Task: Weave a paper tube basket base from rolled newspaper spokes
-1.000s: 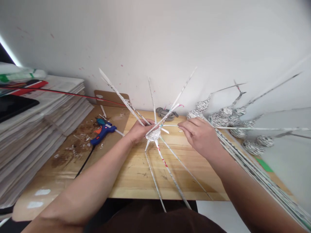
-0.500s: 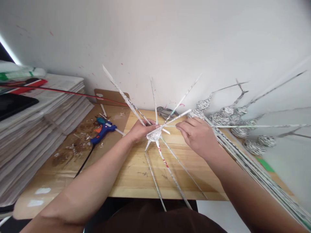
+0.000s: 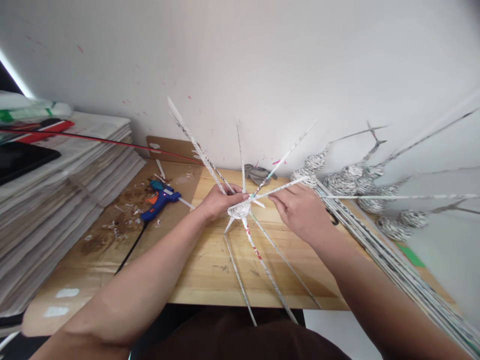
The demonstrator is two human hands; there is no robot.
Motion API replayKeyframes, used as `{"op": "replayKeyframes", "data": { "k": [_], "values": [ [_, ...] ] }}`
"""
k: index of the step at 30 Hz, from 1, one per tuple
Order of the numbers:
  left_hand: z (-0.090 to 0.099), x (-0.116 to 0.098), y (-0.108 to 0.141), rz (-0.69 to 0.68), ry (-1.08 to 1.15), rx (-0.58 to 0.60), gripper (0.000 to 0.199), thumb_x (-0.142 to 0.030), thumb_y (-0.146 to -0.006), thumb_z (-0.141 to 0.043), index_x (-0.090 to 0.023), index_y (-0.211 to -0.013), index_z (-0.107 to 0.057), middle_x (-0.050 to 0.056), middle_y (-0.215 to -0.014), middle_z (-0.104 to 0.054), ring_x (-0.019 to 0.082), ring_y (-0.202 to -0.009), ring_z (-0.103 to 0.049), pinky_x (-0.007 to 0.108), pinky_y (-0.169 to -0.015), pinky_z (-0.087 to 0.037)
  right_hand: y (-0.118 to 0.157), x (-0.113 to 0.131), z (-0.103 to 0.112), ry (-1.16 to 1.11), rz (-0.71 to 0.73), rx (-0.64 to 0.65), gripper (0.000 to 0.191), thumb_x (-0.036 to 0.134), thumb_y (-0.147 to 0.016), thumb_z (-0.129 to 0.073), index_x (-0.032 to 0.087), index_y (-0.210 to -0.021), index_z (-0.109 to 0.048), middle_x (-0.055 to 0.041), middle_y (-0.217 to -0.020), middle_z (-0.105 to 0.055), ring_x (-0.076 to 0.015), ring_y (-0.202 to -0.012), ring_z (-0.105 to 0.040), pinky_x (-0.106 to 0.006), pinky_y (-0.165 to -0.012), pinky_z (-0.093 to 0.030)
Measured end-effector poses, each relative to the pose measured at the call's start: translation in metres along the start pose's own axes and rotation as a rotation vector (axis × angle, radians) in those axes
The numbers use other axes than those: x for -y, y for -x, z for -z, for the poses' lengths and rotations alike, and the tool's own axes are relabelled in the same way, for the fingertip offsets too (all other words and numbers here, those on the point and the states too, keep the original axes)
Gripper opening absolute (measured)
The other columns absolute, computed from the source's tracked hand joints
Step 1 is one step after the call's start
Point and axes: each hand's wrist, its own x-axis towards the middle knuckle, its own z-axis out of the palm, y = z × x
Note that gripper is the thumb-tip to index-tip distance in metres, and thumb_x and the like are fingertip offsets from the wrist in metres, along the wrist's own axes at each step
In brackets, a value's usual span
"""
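Note:
A small woven piece of rolled newspaper [image 3: 239, 210] has several long paper tubes fanning out from it like spokes. My left hand [image 3: 221, 201] grips it from the left, thumb across the top. Pinched in the closed fingers of my right hand [image 3: 294, 204] is a paper tube [image 3: 378, 197] that runs out to the right past the hand. Another paper tube [image 3: 287, 186] slants up right just above those fingers. Three tubes, one with red print [image 3: 255, 248], hang toward the table's front edge.
A blue glue gun [image 3: 160, 202] lies on stained cardboard [image 3: 99, 245] with paper scraps. Stacked newspapers [image 3: 75, 175] stand at the left. Along the wall at right sit several woven paper shapes [image 3: 337, 185], beside a bundle of paper tubes [image 3: 375, 257]. A grey object [image 3: 258, 174] lies at the back.
My right hand has shifted slightly left, still pinching the tube. The slanting tube by it and the upper left spokes have tilted a little to the right. My left hand keeps its hold.

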Motion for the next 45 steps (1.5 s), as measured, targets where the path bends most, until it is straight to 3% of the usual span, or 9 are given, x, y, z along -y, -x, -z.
{"op": "replayKeyframes", "data": {
  "k": [5, 14, 20, 34, 39, 45],
  "values": [
    [0.000, 0.002, -0.001, -0.009, 0.000, 0.000, 0.032, -0.041, -0.063, -0.083, -0.013, -0.076, -0.074, 0.003, -0.064, -0.067, 0.010, -0.052, -0.055, 0.022, -0.050, -0.042, -0.001, 0.001, -0.004, -0.083, -0.050, 0.000, 0.016, 0.022, -0.094, -0.053, 0.018, -0.090, -0.068, -0.0077, -0.082, -0.068, -0.0231, -0.080, -0.059, -0.034, -0.074, -0.043],
    [-0.001, 0.000, 0.001, -0.008, -0.015, -0.007, 0.035, -0.042, -0.060, -0.084, -0.013, -0.077, -0.074, 0.003, -0.066, -0.068, 0.011, -0.055, -0.055, 0.023, -0.053, -0.042, -0.003, 0.002, -0.008, -0.212, -0.125, 0.120, 0.021, 0.020, -0.094, -0.048, 0.016, -0.095, -0.069, -0.0097, -0.092, -0.071, -0.0242, -0.087, -0.063, -0.035, -0.079, -0.046],
    [-0.005, -0.006, 0.004, 0.007, -0.029, 0.008, 0.037, -0.042, -0.058, -0.085, -0.011, -0.074, -0.072, 0.003, -0.063, -0.065, 0.011, -0.054, -0.054, 0.023, -0.051, -0.041, -0.007, 0.007, -0.011, -0.295, -0.168, 0.115, 0.017, 0.025, -0.091, -0.056, 0.018, -0.100, -0.069, -0.0082, -0.100, -0.072, -0.0241, -0.093, -0.064, -0.034, -0.082, -0.045],
    [-0.007, -0.001, 0.002, -0.072, -0.096, 0.015, 0.039, -0.044, -0.058, -0.083, -0.011, -0.076, -0.071, 0.003, -0.064, -0.064, 0.012, -0.055, -0.053, 0.024, -0.053, -0.041, -0.025, 0.017, -0.017, -0.477, -0.409, 0.190, 0.009, 0.019, -0.081, -0.064, 0.020, -0.075, -0.071, -0.0013, -0.078, -0.073, -0.0159, -0.070, -0.061, -0.027, -0.065, -0.039],
    [-0.006, -0.001, 0.003, -0.082, -0.143, -0.006, 0.040, -0.046, -0.060, -0.082, -0.011, -0.077, -0.071, 0.004, -0.065, -0.064, 0.012, -0.057, -0.054, 0.025, -0.054, -0.042, -0.025, 0.017, -0.020, -0.398, -0.421, 0.215, 0.010, 0.020, -0.082, -0.063, 0.020, -0.075, -0.071, -0.0022, -0.077, -0.072, -0.0168, -0.071, -0.061, -0.028, -0.064, -0.038],
    [-0.005, -0.003, 0.003, -0.104, -0.188, -0.027, 0.040, -0.048, -0.063, -0.079, -0.011, -0.075, -0.071, 0.004, -0.064, -0.063, 0.013, -0.056, -0.053, 0.025, -0.052, -0.040, -0.025, 0.008, -0.022, -0.475, -0.429, 0.263, 0.011, 0.026, -0.083, -0.061, 0.021, -0.079, -0.069, -0.0016, -0.080, -0.073, -0.0159, -0.071, -0.062, -0.026, -0.063, -0.038]
  ]
}}
